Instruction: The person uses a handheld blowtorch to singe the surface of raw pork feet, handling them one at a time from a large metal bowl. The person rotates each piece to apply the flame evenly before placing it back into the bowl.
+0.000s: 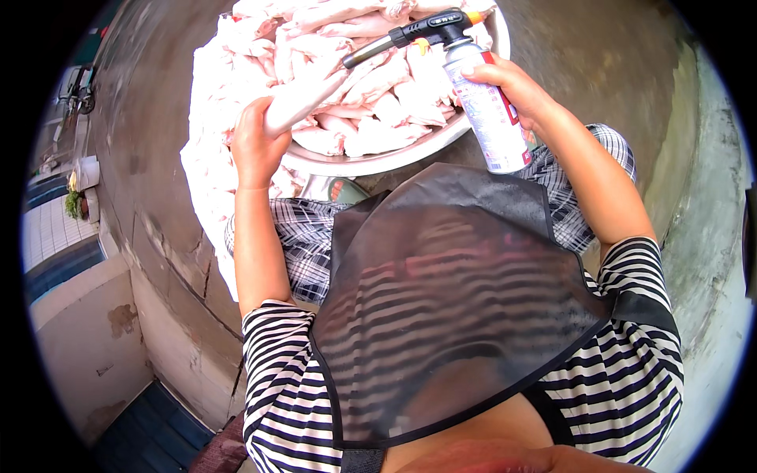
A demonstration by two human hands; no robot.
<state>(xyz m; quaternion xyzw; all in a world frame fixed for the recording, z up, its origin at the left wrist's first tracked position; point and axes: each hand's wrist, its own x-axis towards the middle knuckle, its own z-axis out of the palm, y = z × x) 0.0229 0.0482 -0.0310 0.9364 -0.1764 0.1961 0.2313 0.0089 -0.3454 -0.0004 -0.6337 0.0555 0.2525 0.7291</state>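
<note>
My left hand (258, 139) grips a pale pig's trotter (298, 105), which slants up to the right over the heap. In my right hand (517, 88) is a butane gas canister (484, 112) bearing printed writing. A black blowtorch head (434, 28) with an orange knob and trigger sits on top of it. Its metal nozzle (368, 52) points down-left, close to the held trotter's upper end. I can make out no flame. Beneath both hands, many pale trotters (378, 83) fill a wide metal basin (378, 164).
More pale trotters (210, 130) lie in a glaring white heap left of the basin. A dark translucent apron (455, 284) covers my lap. My sandal (349, 192) shows below the basin rim. Concrete ground (148, 118) surrounds me, with a wall (704, 195) to the right.
</note>
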